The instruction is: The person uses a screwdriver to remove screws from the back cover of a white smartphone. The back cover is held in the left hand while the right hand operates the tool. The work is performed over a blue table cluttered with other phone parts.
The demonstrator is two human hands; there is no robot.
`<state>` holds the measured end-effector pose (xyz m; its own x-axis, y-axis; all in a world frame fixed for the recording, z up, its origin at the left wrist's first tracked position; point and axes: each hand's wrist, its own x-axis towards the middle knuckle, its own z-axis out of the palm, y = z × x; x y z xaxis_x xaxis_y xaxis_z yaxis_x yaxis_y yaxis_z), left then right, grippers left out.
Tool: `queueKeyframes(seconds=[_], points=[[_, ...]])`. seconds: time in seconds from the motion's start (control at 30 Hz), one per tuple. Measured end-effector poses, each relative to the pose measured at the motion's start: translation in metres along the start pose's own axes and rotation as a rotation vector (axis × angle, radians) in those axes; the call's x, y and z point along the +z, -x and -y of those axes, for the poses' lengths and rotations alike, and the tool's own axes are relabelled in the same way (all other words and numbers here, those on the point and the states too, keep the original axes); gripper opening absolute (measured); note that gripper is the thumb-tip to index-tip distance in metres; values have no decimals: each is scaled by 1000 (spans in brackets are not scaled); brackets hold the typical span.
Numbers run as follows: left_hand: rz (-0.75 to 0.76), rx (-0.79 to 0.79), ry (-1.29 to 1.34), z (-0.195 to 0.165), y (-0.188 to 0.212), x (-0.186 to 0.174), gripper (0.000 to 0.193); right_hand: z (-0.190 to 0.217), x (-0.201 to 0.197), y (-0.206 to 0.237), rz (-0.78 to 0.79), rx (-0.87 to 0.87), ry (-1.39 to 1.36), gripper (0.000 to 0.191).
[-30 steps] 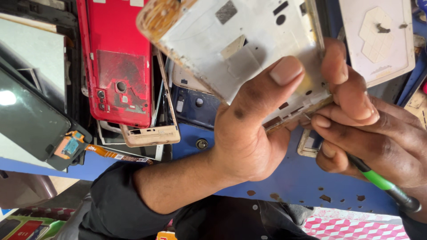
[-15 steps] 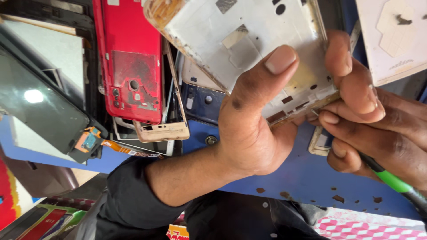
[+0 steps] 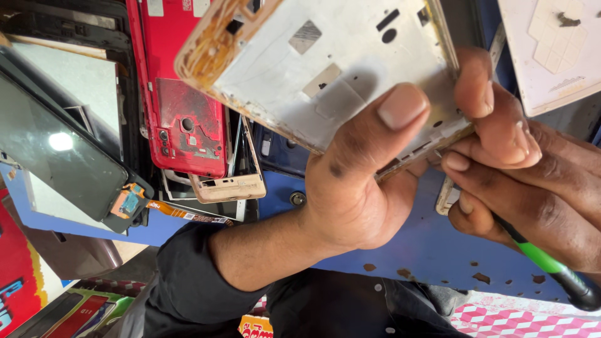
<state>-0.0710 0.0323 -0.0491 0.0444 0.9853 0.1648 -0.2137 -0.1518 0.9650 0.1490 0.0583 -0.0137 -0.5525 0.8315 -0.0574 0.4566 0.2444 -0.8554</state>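
My left hand [image 3: 350, 200] grips a white and gold phone middle frame [image 3: 338, 69], thumb pressed on its face and fingers wrapped round its right edge. The frame is tilted, its gold end pointing up and left. My right hand [image 3: 538, 200] holds a screwdriver with a green and black handle [image 3: 544, 260]. Its fingertips meet the frame's lower right edge, and the screwdriver's tip is hidden behind my fingers.
Phone parts lie on a blue worktop [image 3: 426, 244]: a red back housing [image 3: 181, 112], a black screen panel [image 3: 56, 150] with an orange flex cable, a small gold frame [image 3: 228, 186]. A white back cover [image 3: 551, 50] sits at the top right.
The view has drifted a little, so the parts at the left sit further right. Both hands keep their hold at the frame's lower right edge.
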Motion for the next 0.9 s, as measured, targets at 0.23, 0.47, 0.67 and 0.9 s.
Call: queueKeyframes(seconds=[0.23, 0.47, 0.67, 0.9], points=[[6, -14, 5, -1, 0, 0, 41, -3, 2, 3, -3, 182, -77, 32], [7, -21, 7, -2, -1, -2, 42, -6, 4, 2, -10, 307, -122, 30], [-8, -26, 24, 0, -1, -3, 42, 1, 6, -3, -8, 341, -101, 29], [-9, -35, 45, 2, 0, 0, 42, -3, 6, 1, -26, 358, -89, 28]])
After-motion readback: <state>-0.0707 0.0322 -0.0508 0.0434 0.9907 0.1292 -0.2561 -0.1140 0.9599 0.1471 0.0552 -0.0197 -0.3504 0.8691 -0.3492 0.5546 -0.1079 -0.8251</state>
